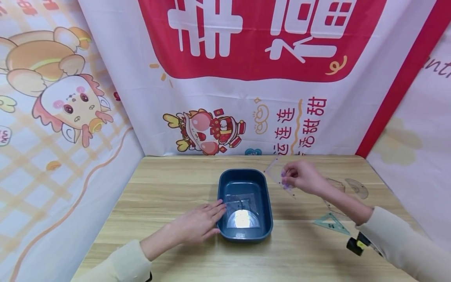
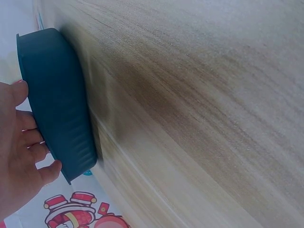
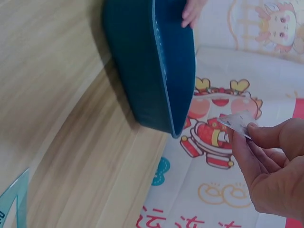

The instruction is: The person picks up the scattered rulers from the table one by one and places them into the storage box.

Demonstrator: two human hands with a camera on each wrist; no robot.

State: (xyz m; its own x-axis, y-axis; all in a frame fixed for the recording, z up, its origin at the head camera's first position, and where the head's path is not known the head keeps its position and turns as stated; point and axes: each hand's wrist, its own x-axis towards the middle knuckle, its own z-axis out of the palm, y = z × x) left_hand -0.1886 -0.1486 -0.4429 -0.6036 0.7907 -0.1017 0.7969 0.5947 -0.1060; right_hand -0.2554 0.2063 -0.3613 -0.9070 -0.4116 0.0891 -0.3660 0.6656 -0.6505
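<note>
A dark blue plastic bin (image 1: 269, 219) stands on the table. Inside it lie a clear protractor (image 1: 234, 222) and other clear plastic pieces, hard to tell apart. My left hand (image 1: 201, 222) rests with its fingers against the bin's left rim; in the left wrist view its fingertips (image 2: 50, 171) touch the bin wall (image 2: 59, 104). Raised off the table to the right of the bin, my right hand (image 1: 299, 178) pinches a thin clear plastic piece (image 1: 275, 172) with purple marks between thumb and fingers. Its exact kind cannot be told.
On the table (image 1: 165, 184) at the right lie a green set square (image 1: 332, 224), a clear protractor (image 1: 357, 188) and other clear pieces, partly hidden by the right forearm. Printed cloth (image 1: 218, 90) hangs behind the table and at both sides.
</note>
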